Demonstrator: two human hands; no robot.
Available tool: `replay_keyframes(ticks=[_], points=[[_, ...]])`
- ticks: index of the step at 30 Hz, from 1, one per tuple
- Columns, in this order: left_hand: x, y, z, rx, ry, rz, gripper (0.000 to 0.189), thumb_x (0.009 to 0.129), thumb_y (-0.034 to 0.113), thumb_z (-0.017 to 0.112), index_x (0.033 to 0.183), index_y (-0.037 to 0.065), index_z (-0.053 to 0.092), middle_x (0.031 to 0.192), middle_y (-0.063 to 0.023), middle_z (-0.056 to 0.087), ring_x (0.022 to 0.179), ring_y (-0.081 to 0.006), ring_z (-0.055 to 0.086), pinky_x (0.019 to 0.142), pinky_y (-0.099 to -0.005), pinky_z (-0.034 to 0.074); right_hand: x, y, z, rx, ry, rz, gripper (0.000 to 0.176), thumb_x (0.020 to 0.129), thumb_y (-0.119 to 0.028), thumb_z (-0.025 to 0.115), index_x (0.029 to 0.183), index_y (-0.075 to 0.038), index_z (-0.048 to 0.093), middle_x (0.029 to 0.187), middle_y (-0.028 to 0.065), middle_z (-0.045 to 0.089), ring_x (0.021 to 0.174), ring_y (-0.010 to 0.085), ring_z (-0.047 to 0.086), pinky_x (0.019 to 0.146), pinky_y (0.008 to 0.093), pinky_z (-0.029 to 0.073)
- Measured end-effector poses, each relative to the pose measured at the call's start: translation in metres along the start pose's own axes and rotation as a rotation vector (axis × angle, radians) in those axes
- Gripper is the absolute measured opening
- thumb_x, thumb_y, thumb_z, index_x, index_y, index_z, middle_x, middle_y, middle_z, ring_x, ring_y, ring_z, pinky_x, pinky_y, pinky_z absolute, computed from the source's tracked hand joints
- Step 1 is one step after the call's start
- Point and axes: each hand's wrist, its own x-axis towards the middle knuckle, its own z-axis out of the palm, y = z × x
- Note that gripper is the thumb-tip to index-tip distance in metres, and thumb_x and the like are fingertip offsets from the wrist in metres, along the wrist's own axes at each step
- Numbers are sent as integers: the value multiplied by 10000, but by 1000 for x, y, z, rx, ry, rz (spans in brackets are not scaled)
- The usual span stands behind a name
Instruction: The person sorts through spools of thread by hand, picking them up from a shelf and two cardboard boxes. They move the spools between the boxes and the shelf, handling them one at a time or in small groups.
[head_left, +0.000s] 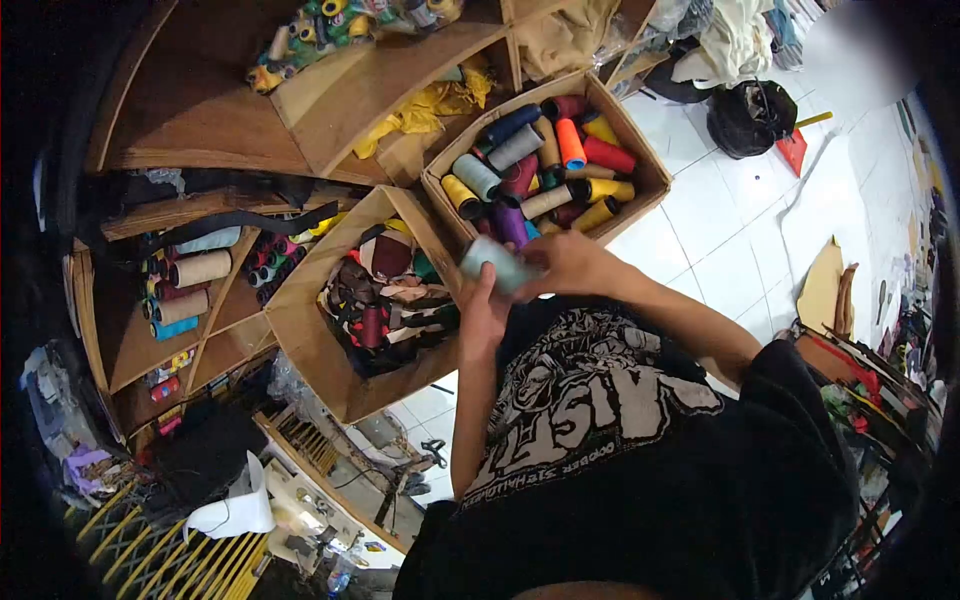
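Observation:
A pale grey-green thread spool (497, 266), slightly blurred, is held up in front of my shirt. My left hand (484, 308) grips it from the near side, thumb up along it. On the other end, my right hand (572, 264) has its fingers closed around the spool's edge. Just beyond both hands stands a cardboard box (650, 190) packed with thread spools in many colours, among them an orange spool (569, 144) and a purple spool (508, 224). To the left, a second cardboard box (318, 352) contains fabric scraps (405, 312) and a dark red spool (371, 326).
Wooden shelves (215, 110) with more spools (200, 268) run along the left. A sewing machine (300, 510) sits at the lower left. On the white tiled floor (690, 235) are a black bucket (750, 118) and a red dustpan (792, 152).

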Motion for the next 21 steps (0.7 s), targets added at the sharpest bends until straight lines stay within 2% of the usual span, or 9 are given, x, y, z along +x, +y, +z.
replay_keyframes(ticks=[1,4,6,8,10,14,16,18,21], points=[[-3,10,11,-3,46,-15,445,903,288,529,1260,53,402,1134,-131,544,962,-240,555,794,-362,473,1,-7,-7,197,-14,-71,443,719,-422,683,922,-29,657,841,166,656,737,303,637,689,371,497],[-11,20,-32,-202,210,75,443,892,317,540,1231,54,430,1107,-112,546,978,-233,540,799,-371,470,43,27,-3,201,166,185,470,757,-453,631,819,13,654,764,226,629,735,335,632,688,395,502],[-19,36,-81,-510,90,206,450,874,320,549,1217,50,439,1094,-112,539,989,-254,526,821,-405,468,79,86,30,-53,11,116,551,764,-530,581,798,15,655,718,224,622,710,354,629,684,417,499],[-47,59,-104,-181,776,204,456,859,306,558,1217,53,435,1116,-136,523,1033,-280,509,857,-441,460,95,104,57,-242,-230,211,568,774,-558,550,929,-18,637,769,190,640,734,312,645,696,404,512],[-67,74,-121,-227,784,106,487,832,242,588,1237,34,414,1140,-158,515,1035,-309,533,873,-475,458,99,93,75,-377,-308,346,624,777,-589,524,1086,-53,602,841,164,655,788,268,657,723,385,522],[-56,61,-119,231,956,439,512,792,131,620,1241,20,401,1174,-173,501,1060,-288,526,848,-444,475,101,82,91,-321,-237,489,720,750,-634,525,1125,-21,576,982,198,632,937,293,626,784,397,504],[-41,62,-91,314,714,322,600,812,137,623,1306,-10,315,1161,-151,506,993,-228,550,790,-343,490,102,83,77,-202,-340,476,706,749,-621,545,1115,-19,579,986,184,634,941,305,622,790,395,501],[-27,54,-58,419,456,206,613,829,165,623,1324,-7,303,1150,-134,513,975,-199,548,769,-316,482,87,74,61,-471,-484,74,667,743,-614,571,1080,-39,604,959,171,638,900,305,625,766,384,503],[-9,35,-11,216,363,31,497,853,222,618,1256,28,403,1098,-112,538,893,-171,545,718,-329,479,41,11,30,-133,-313,-77,604,730,-600,616,973,-47,626,850,145,636,770,277,618,681,359,500]])
